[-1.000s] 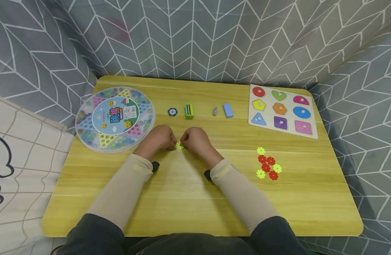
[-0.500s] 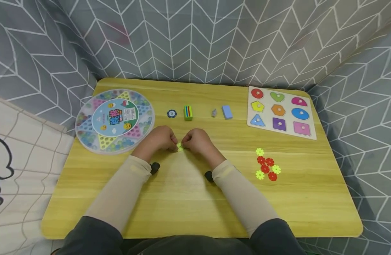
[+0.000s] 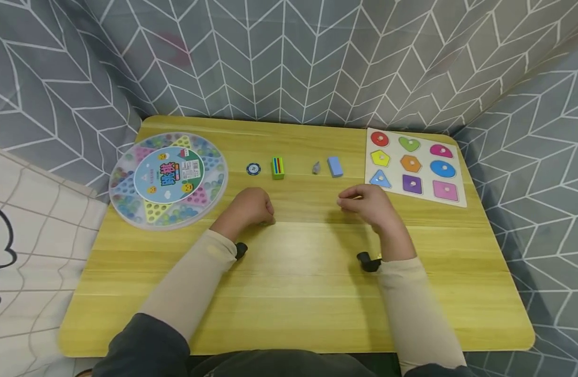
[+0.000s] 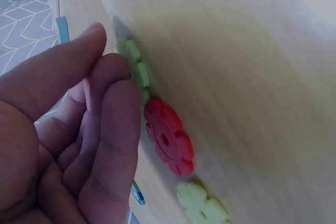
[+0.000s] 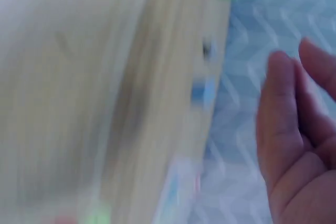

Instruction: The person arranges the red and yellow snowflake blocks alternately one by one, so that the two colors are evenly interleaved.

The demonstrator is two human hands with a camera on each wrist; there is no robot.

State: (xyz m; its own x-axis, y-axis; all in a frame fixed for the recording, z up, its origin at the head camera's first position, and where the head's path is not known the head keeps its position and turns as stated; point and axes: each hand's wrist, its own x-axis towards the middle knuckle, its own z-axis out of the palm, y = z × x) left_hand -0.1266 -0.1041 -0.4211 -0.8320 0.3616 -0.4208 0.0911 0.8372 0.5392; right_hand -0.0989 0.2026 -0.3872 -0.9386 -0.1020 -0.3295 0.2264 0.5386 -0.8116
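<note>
Left hand [image 3: 251,205]: fingers curled, pinching a green disc [image 4: 134,67] at their tips.
Red disc [image 4: 168,137]: on the table [image 3: 289,293], just beside the left fingers.
Right hand [image 3: 366,205]: fingers loose, holding nothing, well apart from the left hand.

Left hand [image 3: 249,205]: fingers curled under, knuckles up, resting low at about 11 o'clock from the body.
Left fingers [image 4: 113,129]: bent, tips together.
Right hand [image 3: 366,204]: fingers loosely extended toward 9 o'clock, at about 1 o'clock from the body.
Forearms: both in beige sleeves, spread apart.
</note>
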